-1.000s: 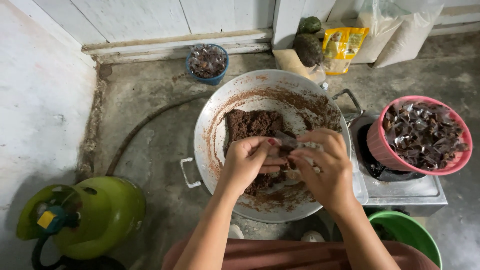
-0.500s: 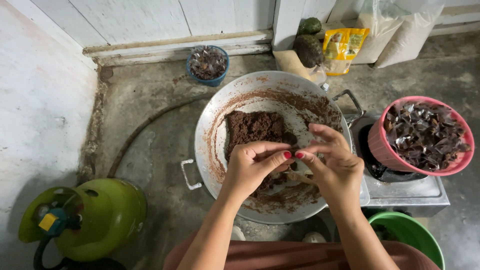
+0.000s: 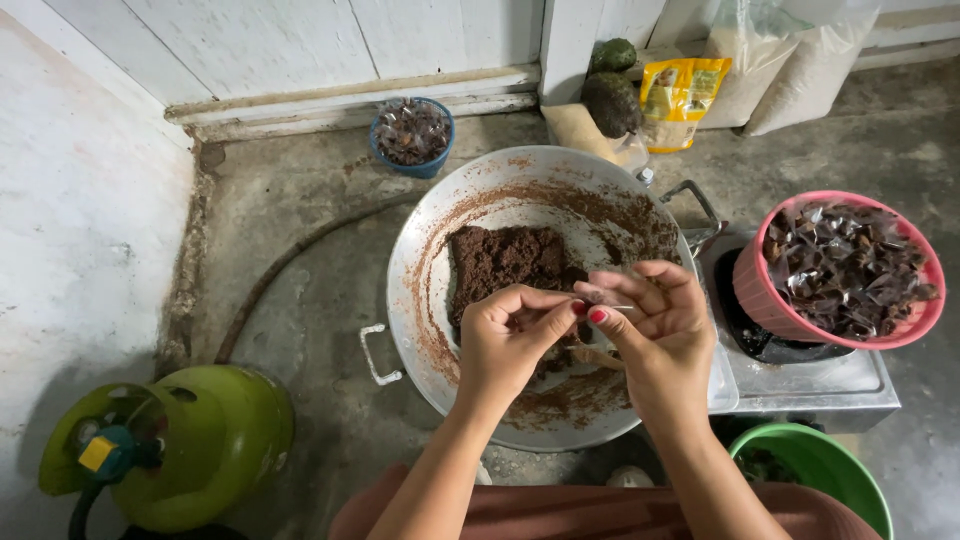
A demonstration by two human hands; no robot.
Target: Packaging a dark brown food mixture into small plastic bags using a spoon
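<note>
While both hands meet over the wide metal wok (image 3: 420, 290) of brown paste (image 3: 505, 260), the left hand (image 3: 505, 345) and right hand (image 3: 655, 330) pinch a small clear wrapper (image 3: 605, 296) between closed fingertips, so crumbs fall back in.

Simple home cooking corner on bare concrete floor (image 3: 300, 300); green gas cylinder (image 3: 190, 440); tabletop stove (image 3: 800, 380); big metal wok (image 3: 520, 200); food sacks (image 3: 790, 60) against white wall (image 3: 300, 40).

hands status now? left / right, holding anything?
Left hand: closed, fingertips pinching a small clear wrapper over the wok.
Right hand: closed, pinching the same wrapper.
</note>
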